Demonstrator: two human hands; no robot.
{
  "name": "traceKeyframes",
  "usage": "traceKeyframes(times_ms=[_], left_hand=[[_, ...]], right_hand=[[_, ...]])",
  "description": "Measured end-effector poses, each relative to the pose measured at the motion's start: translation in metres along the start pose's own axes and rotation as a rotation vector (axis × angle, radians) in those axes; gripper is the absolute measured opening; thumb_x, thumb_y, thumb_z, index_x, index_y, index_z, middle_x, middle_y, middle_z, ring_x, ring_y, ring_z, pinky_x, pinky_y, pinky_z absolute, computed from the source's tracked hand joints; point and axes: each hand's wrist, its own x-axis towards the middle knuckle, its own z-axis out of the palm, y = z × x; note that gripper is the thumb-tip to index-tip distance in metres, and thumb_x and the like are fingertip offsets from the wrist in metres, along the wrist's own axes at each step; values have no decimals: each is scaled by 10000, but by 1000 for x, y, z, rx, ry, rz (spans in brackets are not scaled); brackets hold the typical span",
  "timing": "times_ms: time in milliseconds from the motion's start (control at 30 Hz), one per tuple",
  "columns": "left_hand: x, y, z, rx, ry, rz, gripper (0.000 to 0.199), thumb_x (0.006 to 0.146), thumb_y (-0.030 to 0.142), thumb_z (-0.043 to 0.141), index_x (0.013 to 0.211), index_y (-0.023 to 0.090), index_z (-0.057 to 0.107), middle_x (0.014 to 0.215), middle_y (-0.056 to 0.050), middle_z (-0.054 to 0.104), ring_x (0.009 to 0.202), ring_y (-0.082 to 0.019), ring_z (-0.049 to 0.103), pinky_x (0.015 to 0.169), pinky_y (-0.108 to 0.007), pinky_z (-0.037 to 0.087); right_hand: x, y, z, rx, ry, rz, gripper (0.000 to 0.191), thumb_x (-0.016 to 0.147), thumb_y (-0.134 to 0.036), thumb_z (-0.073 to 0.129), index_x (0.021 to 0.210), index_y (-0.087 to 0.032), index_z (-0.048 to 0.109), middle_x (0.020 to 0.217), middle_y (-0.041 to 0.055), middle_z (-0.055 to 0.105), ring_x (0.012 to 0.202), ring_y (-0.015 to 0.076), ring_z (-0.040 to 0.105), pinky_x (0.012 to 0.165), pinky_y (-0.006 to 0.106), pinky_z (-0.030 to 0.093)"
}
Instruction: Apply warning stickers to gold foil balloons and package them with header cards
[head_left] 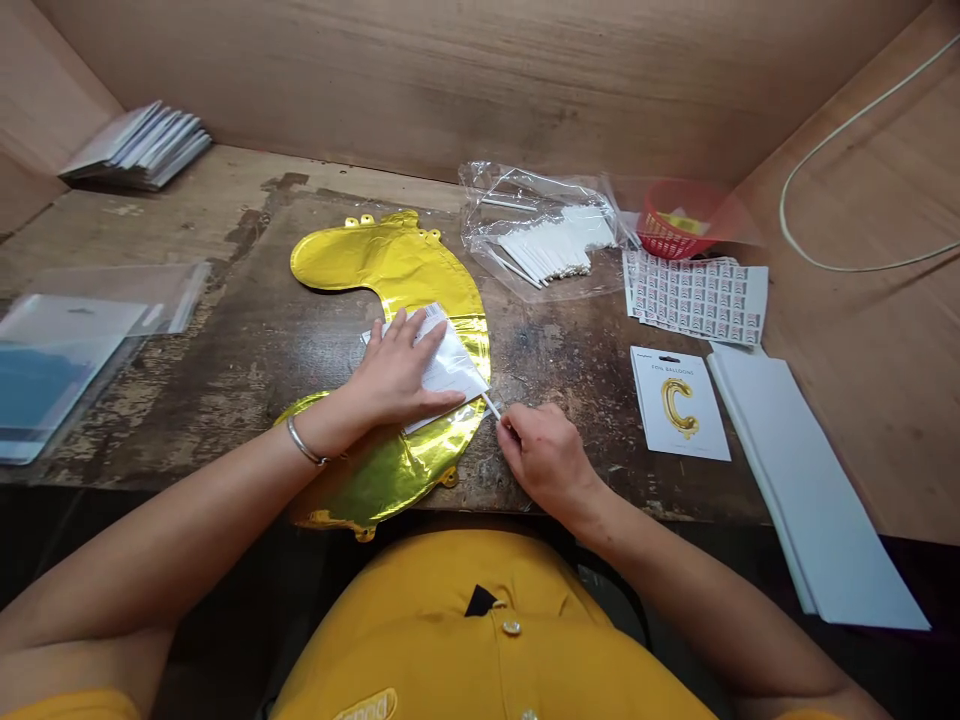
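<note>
A gold foil balloon (pixel 446 265), C-shaped and flat, lies on the worn dark table, its lower end reaching over the front edge. On its middle rests a small white printed sheet (pixel 454 365). My left hand (pixel 401 372) lies flat on that sheet, fingers spread, pressing it against the foil. Just right of the balloon, my right hand (pixel 546 450) is closed around a thin white straw (pixel 491 405). The straw's far end meets the sheet's lower right corner; whether it goes underneath cannot be made out.
Several white straws (pixel 547 245) lie in a clear bag at the back. Nearby are a red basket (pixel 675 222), sticker sheets (pixel 697 295), a balloon card (pixel 681 405) and long white card (pixel 802 480). Clear packets (pixel 67 350) lie left; a stack of packs (pixel 142 145) fills the back left corner.
</note>
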Motion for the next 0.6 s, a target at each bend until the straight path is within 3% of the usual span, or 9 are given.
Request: traceKeyframes(times_ms=[100,167,300,400,533,600], left_hand=[[-1,-2,4,-5,-63,35,992,740,769,543,1504,194,280,1586,-215,176,1443,-466,132,1127,-629,112],[-3,-2,3,-7,-67,47,989,736,765,553,1501,195,293,1583,-213,186,1436,-477,143,1127,-631,115],[-5,-2,2,-24,-70,44,992,728,754,578,1504,205,292,1588,-201,185,1437,-478,140,1133,-624,115],[-5,-4,2,-34,-72,44,988,724,750,587,1501,211,300,1587,-203,189,1436,-474,149,1135,-621,111],[-7,-4,0,-30,-75,56,953,724,736,600,1489,234,332,1588,-194,188,1435,-470,161,1134,-623,112],[-8,-4,0,-32,-79,48,945,725,731,604,1487,242,334,1589,-188,187,1436,-471,158,1134,-621,115]], right_hand=[[12,2,4,24,-50,74,147,892,-167,521,756,-180,573,654,41,628,602,175,517,646,302,336],[19,8,0,136,-149,151,37,857,-185,600,821,-181,590,700,29,654,620,170,543,627,286,348],[23,27,-12,417,-336,139,146,800,-142,681,925,-194,625,799,0,692,692,137,605,643,235,392],[28,34,-11,370,-326,59,28,833,-161,661,841,-180,642,799,18,694,714,138,605,660,233,394],[41,33,-1,170,-282,19,135,848,-257,670,754,-164,639,752,44,677,696,158,583,633,252,364],[44,34,1,195,-303,-6,100,840,-242,682,784,-163,659,777,47,690,717,157,597,646,247,374]])
